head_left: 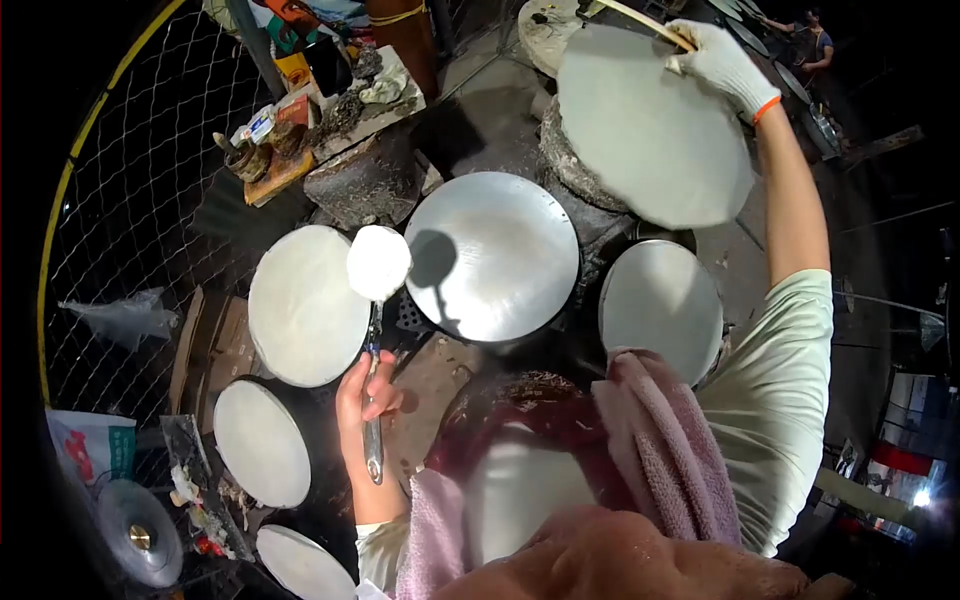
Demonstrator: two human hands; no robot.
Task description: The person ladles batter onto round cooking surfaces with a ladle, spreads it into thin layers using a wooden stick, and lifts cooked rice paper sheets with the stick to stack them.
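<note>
My left hand (368, 398) is closed around the metal handle of a ladle (374, 448). White batter (380, 262) fills the ladle's bowl, which casts a shadow on the shiny round metal pan (510, 265) to its right. My right hand (712, 65), in a white knit glove with an orange cuff, grips a thin pale stick (640, 18) at the upper right. Below that hand spreads a large, thin, pale round sheet (650, 130), over a rough grey rounded block (570, 160). Whether the sheet hangs from the stick or rests there, I cannot tell.
Pale round surfaces (308, 305) stand left of the pan, and another (660, 305) to its right. A dark red basin (470, 430) with white liquid is close to my body. Wire mesh fencing (130, 200) lines the left. Another person (815, 50) is far back right.
</note>
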